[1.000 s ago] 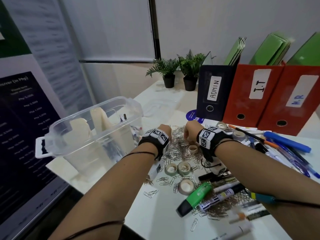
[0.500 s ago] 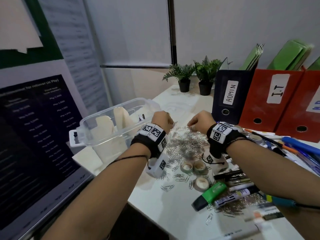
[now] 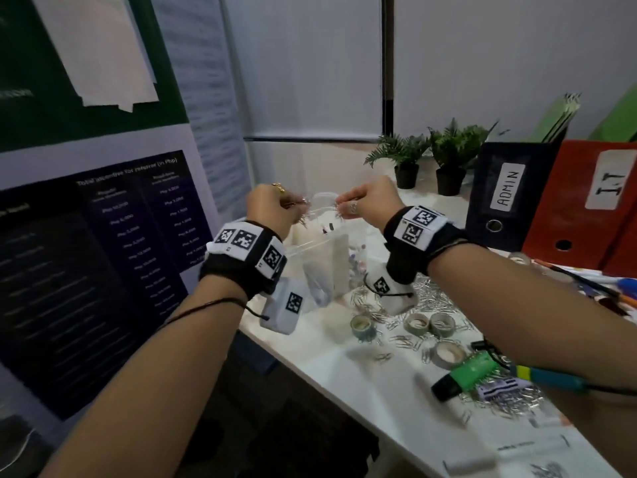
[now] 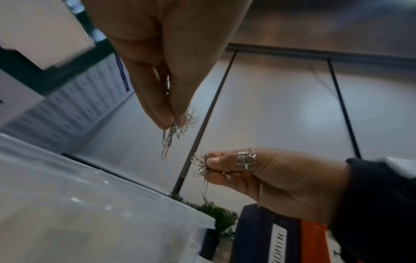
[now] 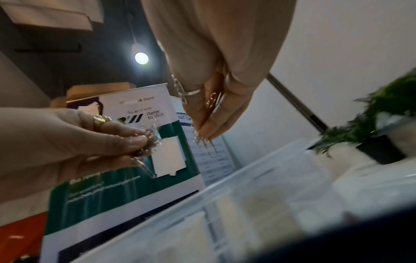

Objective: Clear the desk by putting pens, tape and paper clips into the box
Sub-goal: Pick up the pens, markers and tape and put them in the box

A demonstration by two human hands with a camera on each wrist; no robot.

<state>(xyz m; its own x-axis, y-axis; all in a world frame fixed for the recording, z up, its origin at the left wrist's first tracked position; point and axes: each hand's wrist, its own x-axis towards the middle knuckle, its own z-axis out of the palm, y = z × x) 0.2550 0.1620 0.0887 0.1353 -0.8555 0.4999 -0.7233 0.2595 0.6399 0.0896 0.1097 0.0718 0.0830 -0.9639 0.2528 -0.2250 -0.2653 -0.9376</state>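
Observation:
Both my hands hover over the clear plastic box [image 3: 320,246] at the desk's left end. My left hand [image 3: 287,208] pinches a small bunch of silver paper clips [image 4: 178,128] that dangle from its fingertips [image 4: 166,119]. Just to its right, my right hand [image 3: 344,203] pinches another bunch of paper clips [image 4: 200,165]. In the right wrist view the right hand's clips [image 5: 204,144] hang above the box rim [image 5: 247,185], and the left hand [image 5: 137,140] holds its clips [image 5: 152,137] alongside. The box contains pale dividers and some small items.
A heap of paper clips [image 3: 431,298] lies on the white desk [image 3: 344,374], with tape rolls [image 3: 417,324], a green highlighter [image 3: 465,374] and pens [image 3: 606,288] nearby. Labelled binders [image 3: 506,198] and two potted plants [image 3: 448,157] stand behind. A poster board [image 3: 103,253] stands at the left.
Both hands have lifted off the paper clip heap on the desk and moved up and left over the box, each carrying a pinch of clips.

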